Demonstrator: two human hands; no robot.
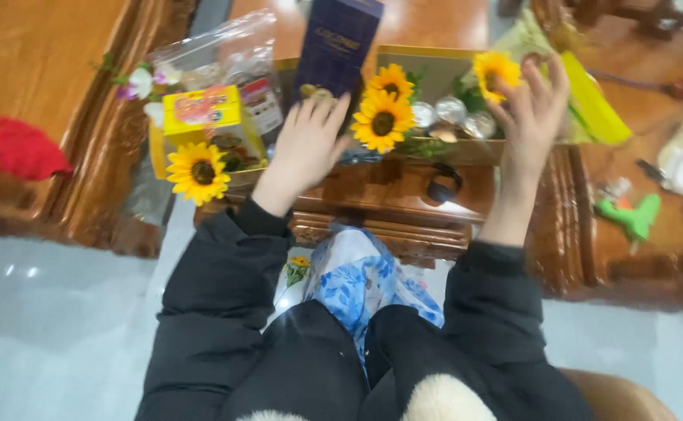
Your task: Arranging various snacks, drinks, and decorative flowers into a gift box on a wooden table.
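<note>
My left hand (308,144) reaches over a carved wooden table (392,199), fingers spread and empty, just below a tall dark blue box (337,43). My right hand (530,109) is raised with its fingers pinching the petals of a sunflower (495,74) at the right of an open cardboard box (435,58). Two more sunflowers (384,109) stand between my hands, next to some round silver-wrapped items (450,113) in the box. Both arms wear black sleeves.
A yellow packet (201,109) and a clear plastic bag (232,51) sit at left above another sunflower (199,173). A green glue gun (633,217) lies on the right table. A red cloth (22,148) is far left. A blue-and-white floral bag (357,277) rests by my knees.
</note>
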